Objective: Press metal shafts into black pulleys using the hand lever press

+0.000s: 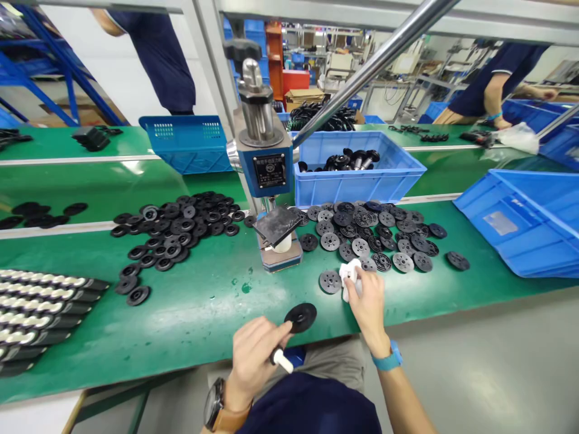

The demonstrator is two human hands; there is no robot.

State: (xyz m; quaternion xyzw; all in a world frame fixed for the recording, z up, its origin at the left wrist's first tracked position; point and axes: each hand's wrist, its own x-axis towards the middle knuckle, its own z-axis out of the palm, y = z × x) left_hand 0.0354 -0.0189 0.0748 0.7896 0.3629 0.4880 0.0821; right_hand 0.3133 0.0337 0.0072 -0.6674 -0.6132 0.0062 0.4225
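1. From where I stand, the black disc (302, 317) is up in the left hand (257, 351), above the near edge of the green workbench (203, 313). Thumb and forefinger pinch it by its left rim, so the gap there is only as narrow as the disc is thick.

2. The same hand's lower fingers curl round a white-tipped piece (283, 361). Its visible end points right and toward the wearer's lap, away from the disc; the rest is hidden in the palm.

3. The right hand (367, 301) has its fingertips closed on a crumpled white wad (349, 276); cloth or paper, I can't tell.

4. What matters is the line between the two: the wad sits to the right of the held disc and farther in from the near edge, with open bench between. The disc is round, so it has no long axis of its own; its face looks turned mostly upward. The left hand has it, and the right is well apart.

5. A loose disc (330, 281) lies flat just left of the wad, nearer the right hand. Beyond it, toward the bench's far edge, spreads the disc pile (360, 247).
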